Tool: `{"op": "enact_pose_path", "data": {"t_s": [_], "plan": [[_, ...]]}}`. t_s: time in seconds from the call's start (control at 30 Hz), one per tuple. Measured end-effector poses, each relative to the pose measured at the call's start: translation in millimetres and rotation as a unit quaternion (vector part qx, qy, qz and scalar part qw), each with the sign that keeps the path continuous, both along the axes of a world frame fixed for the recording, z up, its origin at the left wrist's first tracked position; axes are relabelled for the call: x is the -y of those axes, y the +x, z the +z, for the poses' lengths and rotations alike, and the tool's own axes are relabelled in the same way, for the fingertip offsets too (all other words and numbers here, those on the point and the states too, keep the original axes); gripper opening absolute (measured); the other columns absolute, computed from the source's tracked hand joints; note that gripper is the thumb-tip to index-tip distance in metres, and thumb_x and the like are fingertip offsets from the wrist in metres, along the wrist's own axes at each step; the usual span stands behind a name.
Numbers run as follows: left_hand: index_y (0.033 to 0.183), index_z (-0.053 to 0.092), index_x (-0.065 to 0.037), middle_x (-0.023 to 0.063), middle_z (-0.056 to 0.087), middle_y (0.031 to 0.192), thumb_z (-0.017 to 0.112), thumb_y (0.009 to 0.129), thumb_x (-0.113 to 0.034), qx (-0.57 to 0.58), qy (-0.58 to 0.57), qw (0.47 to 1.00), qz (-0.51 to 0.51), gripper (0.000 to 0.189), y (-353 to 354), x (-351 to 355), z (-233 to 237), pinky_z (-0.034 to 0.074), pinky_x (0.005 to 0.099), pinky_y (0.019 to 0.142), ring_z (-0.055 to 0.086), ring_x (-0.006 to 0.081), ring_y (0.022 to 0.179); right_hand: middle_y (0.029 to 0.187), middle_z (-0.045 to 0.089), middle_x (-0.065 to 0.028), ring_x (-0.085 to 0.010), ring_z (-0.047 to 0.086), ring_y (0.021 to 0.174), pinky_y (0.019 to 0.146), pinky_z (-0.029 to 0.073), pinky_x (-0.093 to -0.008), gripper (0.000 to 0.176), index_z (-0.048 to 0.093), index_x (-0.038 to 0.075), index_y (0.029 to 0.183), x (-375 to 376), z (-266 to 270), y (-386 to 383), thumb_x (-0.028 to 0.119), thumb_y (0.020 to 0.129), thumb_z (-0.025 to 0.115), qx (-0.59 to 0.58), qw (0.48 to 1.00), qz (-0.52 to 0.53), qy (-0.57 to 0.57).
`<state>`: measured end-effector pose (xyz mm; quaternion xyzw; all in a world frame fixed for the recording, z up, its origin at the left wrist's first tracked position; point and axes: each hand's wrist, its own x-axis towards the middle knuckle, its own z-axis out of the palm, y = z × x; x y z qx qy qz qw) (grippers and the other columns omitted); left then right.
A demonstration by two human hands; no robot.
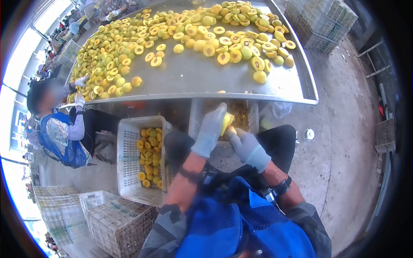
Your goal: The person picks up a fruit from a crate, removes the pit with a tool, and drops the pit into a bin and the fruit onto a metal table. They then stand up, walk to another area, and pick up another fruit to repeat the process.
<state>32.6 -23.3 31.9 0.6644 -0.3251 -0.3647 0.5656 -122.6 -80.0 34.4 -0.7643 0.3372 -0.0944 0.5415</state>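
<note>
My left hand [210, 131], in a pale grey glove, grips a yellow peach half [226, 122] between thumb and fingers. My right hand [249, 149], gloved too, is closed right beside the fruit, its fingertips touching or nearly touching it. Whatever the right hand holds is hidden by its fingers. Both hands are over my lap, just in front of the metal table's near edge. Below them, partly covered by my hands, stands a white crate [253, 112] with small brownish-yellow scraps inside.
The metal table [172, 77] carries many halved peaches [223, 58]. Left of my leg is a white crate [127, 142] holding peach halves. A co-worker [60, 129] sits at the left, gloved hands at the fruit. Stacked crates [116, 219] stand lower left, others [322, 21] upper right.
</note>
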Motion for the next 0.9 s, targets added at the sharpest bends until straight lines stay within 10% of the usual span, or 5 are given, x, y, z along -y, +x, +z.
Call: {"op": "enact_pose_path", "data": {"t_s": [0.03, 0.13, 0.23, 0.53, 0.9], "plan": [[0.107, 0.068, -0.001, 0.0082, 0.069, 0.090, 0.052, 0.101, -0.017, -0.138, 0.022, 0.990, 0.015, 0.023, -5, 2, 4, 0.051, 0.0355, 0.075, 0.064, 0.0182, 0.080, 0.063, 0.056, -0.0030, -0.0128, 0.054, 0.051, 0.049, 0.044, -0.0297, 0.044, 0.062, 0.001, 0.091, 1, 2, -2, 0.039, 0.108, 0.046, -0.009, 1.000, -0.006, 0.023], [0.110, 0.069, 0.000, 0.0081, 0.070, 0.092, 0.053, 0.102, -0.018, -0.067, -0.201, 0.969, 0.124, 0.026, -35, 2, -11, 0.052, 0.0327, 0.082, 0.066, 0.0178, 0.084, 0.063, 0.054, 0.0013, -0.0082, 0.050, 0.047, 0.044, 0.039, -0.0250, 0.045, 0.062, 0.003, 0.091, 2, -8, -4, 0.041, 0.108, 0.044, 0.052, 0.990, -0.023, 0.126], [0.114, 0.069, 0.000, 0.0072, 0.072, 0.097, 0.047, 0.107, -0.026, 0.159, -0.247, 0.940, 0.173, 0.034, -44, 5, -35, 0.056, 0.0272, 0.072, 0.067, 0.0147, 0.088, 0.080, 0.069, -0.0122, -0.0205, 0.064, 0.071, 0.070, 0.051, -0.0361, 0.046, 0.067, -0.005, 0.109, -1, 0, -3, 0.036, 0.106, 0.047, 0.016, 0.987, -0.013, 0.162], [0.089, 0.073, 0.003, 0.0080, 0.071, 0.079, 0.049, 0.106, -0.028, -0.147, -0.088, 0.972, 0.159, 0.043, -29, 9, -7, 0.051, 0.0264, 0.063, 0.066, 0.0133, 0.067, 0.059, 0.047, 0.0020, -0.0069, 0.039, 0.039, 0.037, 0.030, -0.0242, 0.048, 0.056, 0.009, 0.086, -2, 30, -4, 0.051, 0.107, 0.044, 0.007, 0.962, 0.012, 0.272], [0.092, 0.073, 0.004, 0.0162, 0.072, 0.091, 0.047, 0.106, -0.046, -0.177, -0.218, 0.960, -0.014, 0.059, -22, 2, -1, 0.059, 0.0283, 0.070, 0.070, 0.0202, 0.075, 0.062, 0.036, 0.0082, -0.0015, 0.030, 0.041, 0.034, 0.022, -0.0206, 0.045, 0.055, 0.014, 0.090, 9, 25, -18, 0.054, 0.106, 0.043, 0.067, 0.810, 0.048, 0.580]]}}
